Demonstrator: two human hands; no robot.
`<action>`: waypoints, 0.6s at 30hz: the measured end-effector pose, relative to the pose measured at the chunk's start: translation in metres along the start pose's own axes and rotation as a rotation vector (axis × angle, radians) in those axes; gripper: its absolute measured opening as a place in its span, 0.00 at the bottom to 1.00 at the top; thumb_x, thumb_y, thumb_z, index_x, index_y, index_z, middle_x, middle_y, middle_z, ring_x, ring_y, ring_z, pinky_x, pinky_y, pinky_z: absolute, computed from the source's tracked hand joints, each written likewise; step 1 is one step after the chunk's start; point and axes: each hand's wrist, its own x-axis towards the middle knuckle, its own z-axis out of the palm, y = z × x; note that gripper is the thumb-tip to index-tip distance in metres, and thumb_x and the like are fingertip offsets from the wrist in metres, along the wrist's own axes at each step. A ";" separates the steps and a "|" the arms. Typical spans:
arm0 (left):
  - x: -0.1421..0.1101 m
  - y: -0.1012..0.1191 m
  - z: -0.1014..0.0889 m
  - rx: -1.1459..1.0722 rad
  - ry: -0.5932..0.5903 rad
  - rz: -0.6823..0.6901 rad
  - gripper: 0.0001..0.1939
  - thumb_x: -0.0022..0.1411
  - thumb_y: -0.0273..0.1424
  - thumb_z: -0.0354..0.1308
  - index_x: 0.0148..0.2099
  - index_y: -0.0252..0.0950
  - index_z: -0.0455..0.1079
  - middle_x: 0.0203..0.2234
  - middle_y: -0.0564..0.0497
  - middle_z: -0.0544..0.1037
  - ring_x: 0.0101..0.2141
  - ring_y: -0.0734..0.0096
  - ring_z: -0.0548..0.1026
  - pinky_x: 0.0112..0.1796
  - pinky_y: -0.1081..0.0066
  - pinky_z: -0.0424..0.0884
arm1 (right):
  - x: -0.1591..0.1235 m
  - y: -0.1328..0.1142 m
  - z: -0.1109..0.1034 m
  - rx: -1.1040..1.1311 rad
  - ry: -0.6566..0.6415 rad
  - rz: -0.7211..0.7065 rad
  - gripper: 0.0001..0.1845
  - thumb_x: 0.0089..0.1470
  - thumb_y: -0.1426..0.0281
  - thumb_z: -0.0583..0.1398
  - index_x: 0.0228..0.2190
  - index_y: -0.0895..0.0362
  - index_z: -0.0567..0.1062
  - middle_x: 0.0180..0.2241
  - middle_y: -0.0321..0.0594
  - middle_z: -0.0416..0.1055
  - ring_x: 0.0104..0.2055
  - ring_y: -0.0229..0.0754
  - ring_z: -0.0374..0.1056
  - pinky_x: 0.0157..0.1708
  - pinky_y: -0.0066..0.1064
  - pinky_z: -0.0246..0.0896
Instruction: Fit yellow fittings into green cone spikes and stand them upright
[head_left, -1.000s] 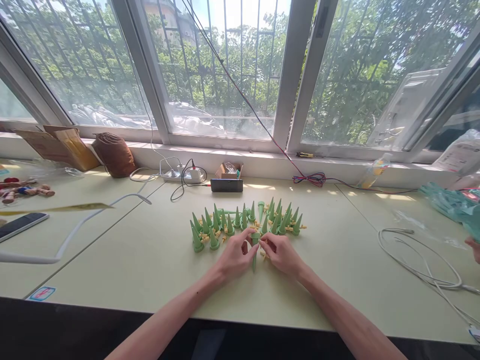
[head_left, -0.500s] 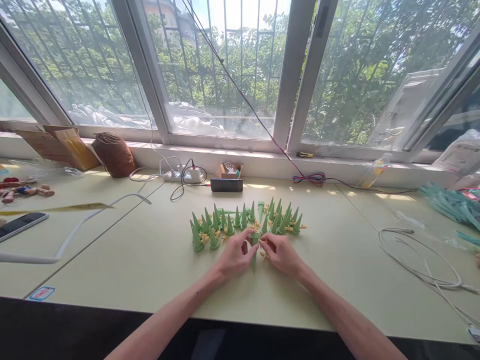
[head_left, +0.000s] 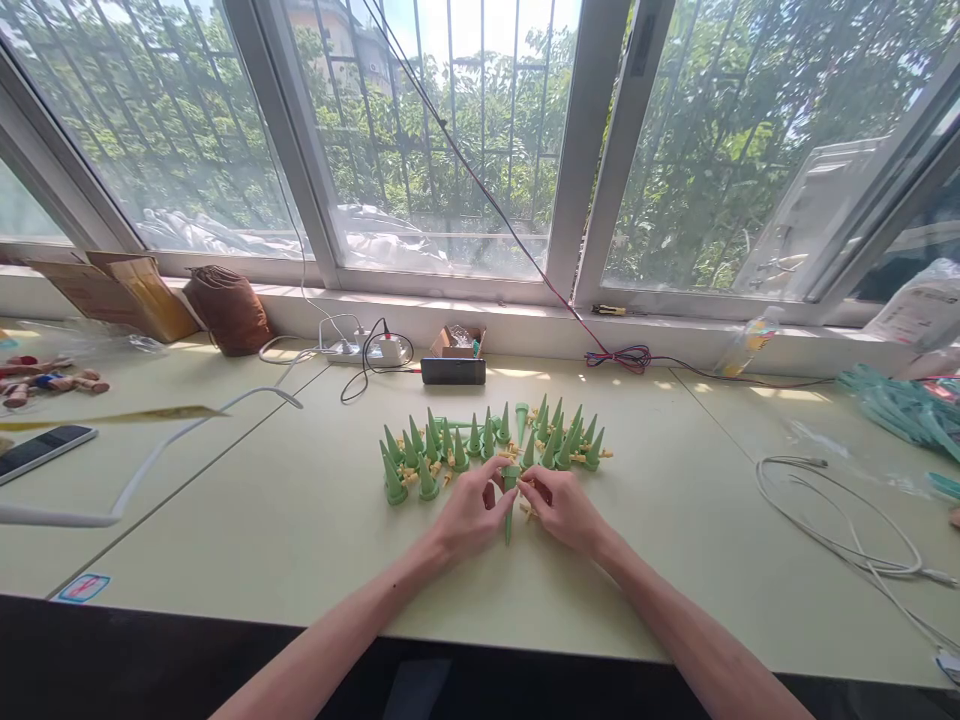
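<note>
My left hand (head_left: 471,508) is closed around a green plastic watering spike (head_left: 509,525), its tip pointing down toward me. My right hand (head_left: 561,508) is pinched against the spike's side near its wide end; a bit of yellow shows at the fingertips, most of it hidden. Just below those fingers a small yellow valve piece (head_left: 527,511) lies on the table. Beyond both hands, several green spikes (head_left: 429,481) stand tip up on their caps, many with yellow valves (head_left: 606,454) sticking out at the side.
Behind the spikes a black phone (head_left: 453,371) leans on a small cardboard box (head_left: 459,345). White cables (head_left: 840,520) lie at right, beside teal plastic bags (head_left: 900,410). At left are another phone (head_left: 45,450), a white bent rod (head_left: 180,440) and a brown bag (head_left: 227,310).
My hands and the spike between them stay almost in place, with only a slight shift of the right fingers. At the far right edge, part of another person's hand has moved slightly.
</note>
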 end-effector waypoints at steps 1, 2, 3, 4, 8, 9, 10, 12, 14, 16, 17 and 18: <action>0.000 0.000 0.000 -0.003 0.002 -0.002 0.14 0.65 0.34 0.54 0.51 0.37 0.64 0.28 0.56 0.70 0.18 0.81 0.61 0.20 0.77 0.55 | 0.000 0.000 0.000 0.001 0.000 -0.001 0.12 0.64 0.68 0.54 0.30 0.57 0.72 0.20 0.32 0.65 0.21 0.35 0.57 0.24 0.27 0.50; 0.000 0.001 0.000 -0.005 0.005 -0.005 0.14 0.65 0.34 0.54 0.51 0.37 0.64 0.28 0.56 0.70 0.18 0.81 0.61 0.20 0.77 0.55 | 0.000 0.000 0.000 0.001 0.002 -0.002 0.12 0.64 0.67 0.54 0.30 0.57 0.72 0.20 0.32 0.65 0.21 0.35 0.57 0.23 0.28 0.51; 0.000 0.001 0.000 -0.005 0.007 -0.006 0.14 0.65 0.34 0.54 0.51 0.37 0.64 0.28 0.56 0.70 0.18 0.81 0.60 0.20 0.77 0.55 | 0.000 0.000 0.000 0.000 0.004 -0.003 0.13 0.65 0.66 0.54 0.30 0.57 0.72 0.20 0.32 0.65 0.21 0.35 0.57 0.23 0.28 0.51; -0.001 0.001 0.000 -0.003 0.009 -0.006 0.13 0.64 0.33 0.54 0.51 0.37 0.64 0.28 0.56 0.70 0.18 0.81 0.60 0.20 0.77 0.55 | 0.000 0.000 0.000 -0.002 0.005 -0.003 0.13 0.65 0.66 0.54 0.30 0.57 0.72 0.20 0.32 0.65 0.21 0.36 0.57 0.23 0.28 0.51; 0.000 0.001 0.000 0.000 0.006 -0.004 0.14 0.64 0.33 0.54 0.51 0.37 0.64 0.28 0.56 0.70 0.18 0.81 0.60 0.20 0.77 0.55 | 0.000 0.000 0.000 -0.017 0.002 -0.003 0.13 0.65 0.66 0.54 0.30 0.57 0.71 0.20 0.33 0.65 0.21 0.36 0.58 0.24 0.28 0.50; 0.000 0.001 0.000 0.003 0.006 -0.003 0.14 0.64 0.33 0.54 0.51 0.37 0.64 0.28 0.56 0.70 0.18 0.81 0.60 0.20 0.77 0.55 | 0.000 0.000 0.000 -0.020 0.000 -0.004 0.13 0.65 0.66 0.54 0.30 0.57 0.71 0.20 0.33 0.65 0.21 0.36 0.58 0.24 0.28 0.50; 0.000 0.001 0.000 0.006 0.008 -0.003 0.14 0.64 0.33 0.54 0.51 0.37 0.64 0.28 0.56 0.70 0.17 0.82 0.60 0.20 0.77 0.55 | 0.000 0.000 0.000 -0.022 0.000 -0.007 0.12 0.65 0.67 0.54 0.30 0.57 0.71 0.20 0.33 0.65 0.21 0.36 0.58 0.24 0.28 0.50; 0.000 0.001 0.000 0.009 0.009 -0.002 0.14 0.64 0.33 0.54 0.51 0.37 0.64 0.28 0.56 0.70 0.18 0.82 0.60 0.20 0.78 0.55 | 0.000 0.000 0.000 -0.025 0.001 -0.009 0.12 0.64 0.67 0.54 0.30 0.57 0.71 0.20 0.32 0.65 0.21 0.35 0.58 0.24 0.28 0.50; 0.000 0.001 0.000 0.006 0.006 -0.002 0.14 0.64 0.33 0.54 0.52 0.37 0.64 0.28 0.56 0.70 0.18 0.82 0.60 0.21 0.78 0.55 | 0.000 0.000 0.000 -0.027 0.003 -0.007 0.12 0.64 0.67 0.54 0.30 0.57 0.71 0.20 0.32 0.65 0.21 0.35 0.58 0.24 0.27 0.50; 0.000 0.000 0.000 0.000 -0.002 -0.002 0.14 0.64 0.33 0.55 0.52 0.36 0.64 0.28 0.56 0.70 0.18 0.81 0.60 0.21 0.77 0.55 | 0.000 0.000 0.000 -0.027 0.003 -0.003 0.12 0.64 0.67 0.54 0.30 0.57 0.71 0.20 0.32 0.65 0.21 0.35 0.58 0.24 0.27 0.51; 0.000 0.000 -0.001 -0.002 -0.003 -0.001 0.14 0.64 0.33 0.55 0.52 0.36 0.64 0.27 0.56 0.70 0.18 0.81 0.60 0.21 0.77 0.55 | 0.000 0.000 -0.001 -0.027 0.003 -0.002 0.13 0.65 0.67 0.54 0.30 0.57 0.71 0.20 0.32 0.65 0.21 0.35 0.58 0.24 0.27 0.51; 0.000 0.000 -0.001 -0.003 -0.002 -0.002 0.14 0.64 0.33 0.55 0.52 0.36 0.64 0.27 0.56 0.70 0.18 0.81 0.60 0.21 0.77 0.55 | 0.000 0.000 -0.001 -0.026 0.003 -0.003 0.13 0.65 0.67 0.54 0.30 0.57 0.71 0.20 0.32 0.65 0.21 0.35 0.58 0.24 0.27 0.51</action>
